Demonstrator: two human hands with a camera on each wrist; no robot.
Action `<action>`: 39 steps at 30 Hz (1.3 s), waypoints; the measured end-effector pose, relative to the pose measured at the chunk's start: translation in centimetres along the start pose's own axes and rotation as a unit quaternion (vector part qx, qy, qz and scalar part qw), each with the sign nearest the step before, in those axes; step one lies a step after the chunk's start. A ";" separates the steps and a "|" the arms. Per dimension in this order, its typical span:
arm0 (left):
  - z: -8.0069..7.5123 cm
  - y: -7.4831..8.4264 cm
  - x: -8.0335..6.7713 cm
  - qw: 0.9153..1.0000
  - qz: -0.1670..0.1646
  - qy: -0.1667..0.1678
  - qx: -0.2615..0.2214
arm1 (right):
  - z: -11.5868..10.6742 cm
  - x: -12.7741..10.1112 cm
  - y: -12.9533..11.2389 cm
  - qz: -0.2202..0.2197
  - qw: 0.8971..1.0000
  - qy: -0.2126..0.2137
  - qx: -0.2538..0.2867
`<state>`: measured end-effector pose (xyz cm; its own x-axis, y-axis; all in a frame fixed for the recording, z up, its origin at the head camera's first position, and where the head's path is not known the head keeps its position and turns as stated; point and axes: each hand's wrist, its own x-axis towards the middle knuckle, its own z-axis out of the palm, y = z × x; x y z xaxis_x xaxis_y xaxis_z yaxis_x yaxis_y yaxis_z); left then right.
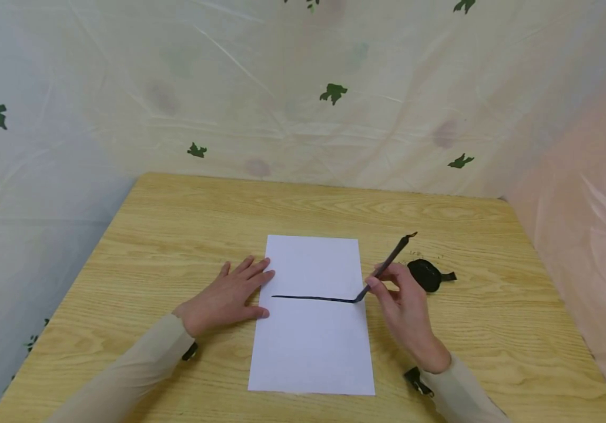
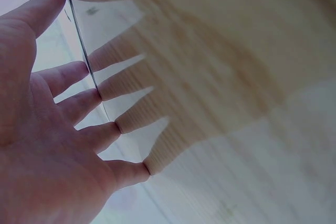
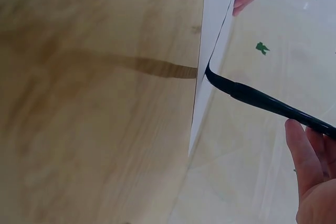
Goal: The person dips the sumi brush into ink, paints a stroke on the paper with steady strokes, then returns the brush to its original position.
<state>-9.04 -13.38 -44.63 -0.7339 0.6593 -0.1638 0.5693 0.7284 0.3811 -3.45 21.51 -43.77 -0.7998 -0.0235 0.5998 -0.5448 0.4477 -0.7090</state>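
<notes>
My right hand [image 1: 405, 311] pinches a dark brush [image 1: 391, 257], tilted with its upper end away to the right. In the right wrist view the bristles of the brush [image 3: 218, 82] bend against the paper. A sheet of white paper [image 1: 310, 352] lies on the table, and a black line [image 1: 313, 298] crosses it from left to right, ending at the brush tip near the right edge. My left hand [image 1: 228, 299] rests with spread fingers at the paper's left edge, fingertips on the sheet. The left wrist view shows the palm side of the left hand [image 2: 58, 124].
A small round black dish [image 1: 424, 275] with a short handle stands right of the paper, beyond the right hand. Dark specks lie on the wooden table [image 1: 186, 223] near it. Pale curtains with green leaf shapes [image 1: 332, 93] enclose the back and sides.
</notes>
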 end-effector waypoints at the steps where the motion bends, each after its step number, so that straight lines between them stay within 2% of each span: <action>1: 0.0 0.0 0.0 1.000 0.000 0.000 0.001 | 0.0 0.0 0.0 0.000 1.000 0.001 -0.001; 19: -0.2 0.0 0.0 1.000 -0.001 -0.004 -0.006 | -0.4 -0.1 0.2 -0.003 1.000 0.000 -0.007; 30: 0.1 -0.2 0.1 1.000 0.002 0.001 -0.004 | -1.0 0.1 -0.6 -0.001 0.999 0.006 0.039; 39: 0.0 -0.1 0.1 1.000 -0.002 0.000 -0.006 | -1.9 0.4 -0.7 -0.059 0.996 0.022 0.063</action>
<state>-9.18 -13.37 -44.73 -0.7361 0.6564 -0.1650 0.5622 0.7287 0.3909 -2.93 22.92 -42.28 -0.7182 -0.0289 0.6952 -0.6639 0.3277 -0.6722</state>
